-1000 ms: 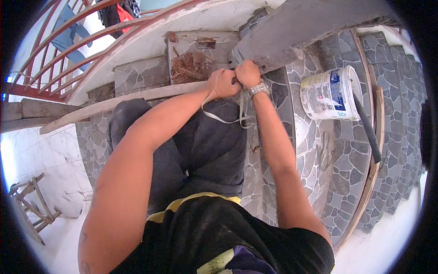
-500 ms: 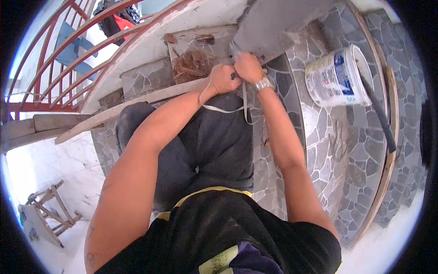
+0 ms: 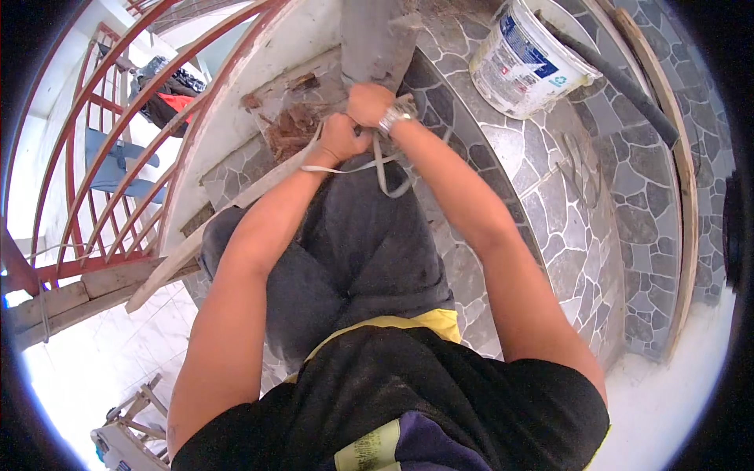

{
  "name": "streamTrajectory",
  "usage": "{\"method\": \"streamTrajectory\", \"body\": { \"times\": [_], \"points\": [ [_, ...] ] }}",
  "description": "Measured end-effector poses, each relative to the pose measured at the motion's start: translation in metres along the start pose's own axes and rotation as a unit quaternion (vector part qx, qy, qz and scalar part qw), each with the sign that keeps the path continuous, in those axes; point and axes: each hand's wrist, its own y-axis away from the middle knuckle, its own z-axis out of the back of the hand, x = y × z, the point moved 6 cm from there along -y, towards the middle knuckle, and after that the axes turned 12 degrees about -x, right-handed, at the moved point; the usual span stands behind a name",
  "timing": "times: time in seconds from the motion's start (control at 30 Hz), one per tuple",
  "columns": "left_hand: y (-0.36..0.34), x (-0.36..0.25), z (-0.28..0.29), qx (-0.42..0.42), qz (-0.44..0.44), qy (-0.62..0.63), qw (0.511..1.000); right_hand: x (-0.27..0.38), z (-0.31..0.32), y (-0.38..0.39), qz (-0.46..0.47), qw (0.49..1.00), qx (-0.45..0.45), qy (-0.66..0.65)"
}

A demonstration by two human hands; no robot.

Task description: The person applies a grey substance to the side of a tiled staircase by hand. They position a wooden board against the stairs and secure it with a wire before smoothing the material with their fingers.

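My left hand [image 3: 343, 140] and my right hand [image 3: 370, 104] are together at the foot of a grey concrete post [image 3: 378, 47]. Both are closed, with curled fingers. A pale flat strap [image 3: 390, 179] comes out from beneath them and hangs in a loop over my dark trousers. The strap seems gripped in both hands, though the fingers largely hide the hold. Beside my left forearm lies a long wooden board [image 3: 184, 255]. Brown crumbly debris [image 3: 287, 132] is just left of my hands.
A white plastic bucket [image 3: 510, 71] stands at the right, with a dark bar [image 3: 620, 86] leaning across its rim. Along the far right runs a wooden strip [image 3: 685, 212]. Red metal railings [image 3: 118, 86] rise at the left. Stone-patterned tiles [image 3: 542, 228] form curved steps.
The view has shifted, so the post, bucket and hands sit elsewhere in the picture. My hands stay together at the post's foot, and the strap's loop hangs in a different shape.
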Motion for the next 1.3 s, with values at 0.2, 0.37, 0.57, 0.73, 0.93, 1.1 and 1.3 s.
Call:
{"method": "streamTrajectory", "body": {
  "times": [0.2,0.37,0.57,0.73,0.93,1.1,1.3],
  "points": [
    [-0.007,0.0,-0.015,0.062,-0.024,-0.026,0.997,-0.023,0.003,0.035,0.068,0.984,-0.16,0.036],
    [-0.015,-0.015,-0.007,0.024,0.051,0.092,0.994,-0.058,-0.006,0.05,-0.09,0.972,-0.192,-0.1],
    [-0.025,-0.015,-0.007,0.019,0.098,0.08,0.992,-0.061,0.016,0.052,-0.068,0.987,-0.143,-0.018],
    [-0.035,-0.001,-0.004,-0.002,-0.129,-0.128,0.983,-0.072,0.027,0.084,-0.178,0.98,-0.074,-0.049],
    [-0.034,0.022,-0.034,0.185,0.275,0.102,0.938,-0.096,0.02,0.159,-0.325,0.829,-0.017,-0.454],
    [-0.028,0.025,-0.028,0.163,0.406,0.142,0.888,-0.065,0.075,0.26,-0.336,0.699,-0.07,-0.628],
    [-0.038,0.024,-0.028,0.162,0.375,0.096,0.908,-0.06,0.08,0.363,-0.349,0.885,-0.099,-0.293]
  ]
}}
